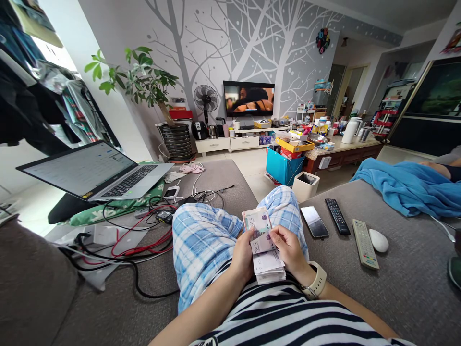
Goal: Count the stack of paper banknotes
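A wad of paper banknotes [267, 263] rests above my lap, its sheets fanned out and some printed with a 5. My left hand [242, 253] is closed around the left side of the wad. Between the thumb and fingers of my right hand [291, 250], the right edge of an upper banknote [261, 243] is pinched. Another banknote [254, 218], with green and pinkish print, sticks up beyond my fingers. A pale watch [317, 283] is on my right wrist. Blue checked trousers [205, 235] cover my crossed legs below the notes.
On the sofa [334, 293] at my right lie a phone [314, 221], a black remote [337, 216], a beige remote [365, 243] and a white mouse [378, 240]. To my left are an open laptop [133, 182] and tangled cables [144, 250]. A bin [305, 187] stands ahead.
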The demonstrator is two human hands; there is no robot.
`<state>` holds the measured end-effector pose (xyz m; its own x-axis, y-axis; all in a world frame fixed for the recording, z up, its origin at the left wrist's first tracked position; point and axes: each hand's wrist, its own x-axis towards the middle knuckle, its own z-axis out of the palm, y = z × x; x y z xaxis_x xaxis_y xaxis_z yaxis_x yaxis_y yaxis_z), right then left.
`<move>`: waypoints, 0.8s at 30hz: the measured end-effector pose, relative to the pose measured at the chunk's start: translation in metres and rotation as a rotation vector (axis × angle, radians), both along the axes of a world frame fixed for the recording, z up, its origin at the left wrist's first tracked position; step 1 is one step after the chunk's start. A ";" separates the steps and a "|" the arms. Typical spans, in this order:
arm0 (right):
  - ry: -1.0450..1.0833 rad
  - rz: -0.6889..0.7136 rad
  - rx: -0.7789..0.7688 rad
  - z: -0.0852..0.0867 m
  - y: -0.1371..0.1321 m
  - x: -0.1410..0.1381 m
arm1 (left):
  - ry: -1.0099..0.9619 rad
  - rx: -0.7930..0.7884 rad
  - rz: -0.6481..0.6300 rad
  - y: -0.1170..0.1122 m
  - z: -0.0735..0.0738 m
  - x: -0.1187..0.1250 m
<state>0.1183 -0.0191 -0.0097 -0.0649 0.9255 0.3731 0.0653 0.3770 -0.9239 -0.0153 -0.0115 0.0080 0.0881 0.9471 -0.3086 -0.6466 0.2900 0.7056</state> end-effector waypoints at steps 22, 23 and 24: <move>0.013 0.006 -0.008 0.000 0.000 -0.001 | 0.024 0.026 0.005 -0.001 0.001 0.001; 0.012 0.006 -0.009 0.000 0.000 -0.001 | 0.028 0.026 0.010 -0.001 0.001 0.001; 0.011 0.006 -0.009 0.000 0.000 -0.001 | 0.030 0.026 0.012 -0.001 0.001 0.001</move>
<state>0.1171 -0.0193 -0.0098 -0.0663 0.9286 0.3650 0.0533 0.3686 -0.9281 -0.0147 -0.0123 0.0090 0.0680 0.9557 -0.2864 -0.6281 0.2641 0.7319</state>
